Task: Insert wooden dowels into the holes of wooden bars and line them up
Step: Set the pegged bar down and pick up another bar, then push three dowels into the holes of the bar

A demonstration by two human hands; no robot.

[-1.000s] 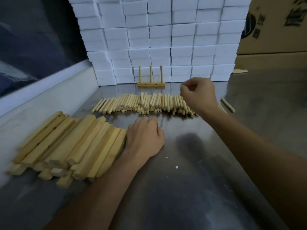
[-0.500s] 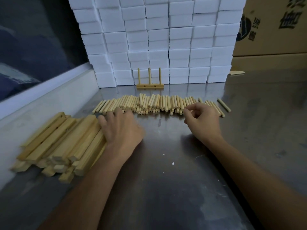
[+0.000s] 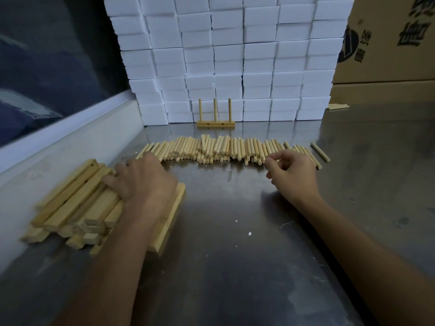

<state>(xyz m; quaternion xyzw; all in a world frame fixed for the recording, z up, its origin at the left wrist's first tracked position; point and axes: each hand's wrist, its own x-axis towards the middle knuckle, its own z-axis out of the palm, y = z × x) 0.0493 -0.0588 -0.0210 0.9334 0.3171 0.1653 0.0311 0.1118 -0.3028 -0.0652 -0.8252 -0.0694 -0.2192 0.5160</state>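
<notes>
Left grip (image 3: 143,180) spread flat atop bar pile (image 3: 77,203); right grip (image 3: 292,172) curled, fingertips pinching at dowel row (image 3: 211,150) just ahead, hold unclear.

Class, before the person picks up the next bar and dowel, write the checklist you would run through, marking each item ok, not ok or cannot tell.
1. Bars within reach: ok, left hand rests on the bar pile.
2. One bar singled out in a grip: cannot tell, the fingers lie over several.
3. Dowels within reach: ok, right hand is at the dowel row.
4. Dowel pinched: cannot tell.
5. Finished bar standing with three dowels upright: ok.
6. Bare metal table between the hands: ok.
</notes>
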